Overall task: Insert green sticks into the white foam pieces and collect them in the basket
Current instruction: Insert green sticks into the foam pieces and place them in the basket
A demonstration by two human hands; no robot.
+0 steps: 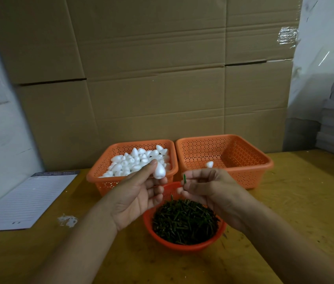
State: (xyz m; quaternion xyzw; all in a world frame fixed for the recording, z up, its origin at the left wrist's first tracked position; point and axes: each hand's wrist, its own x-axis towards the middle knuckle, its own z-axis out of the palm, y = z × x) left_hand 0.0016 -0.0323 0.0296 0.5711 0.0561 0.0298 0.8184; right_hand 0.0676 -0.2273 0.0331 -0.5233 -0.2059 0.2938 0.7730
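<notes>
Three orange baskets (pixel 264 162), foam pieces (pixel 137 158), green sticks (pixel 184 220)

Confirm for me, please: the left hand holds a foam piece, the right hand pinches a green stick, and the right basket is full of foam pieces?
Not quite. In the head view the right basket holds only one foam piece. The left hand does hold a foam piece, and the right hand pinches a green stick.

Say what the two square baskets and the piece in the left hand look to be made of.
Square baskets: likely moulded plastic, matte orange, with regular perforated walls. Piece pinched by the left hand: apparently white foam, smooth and dull, egg-shaped with one flat end.
</notes>
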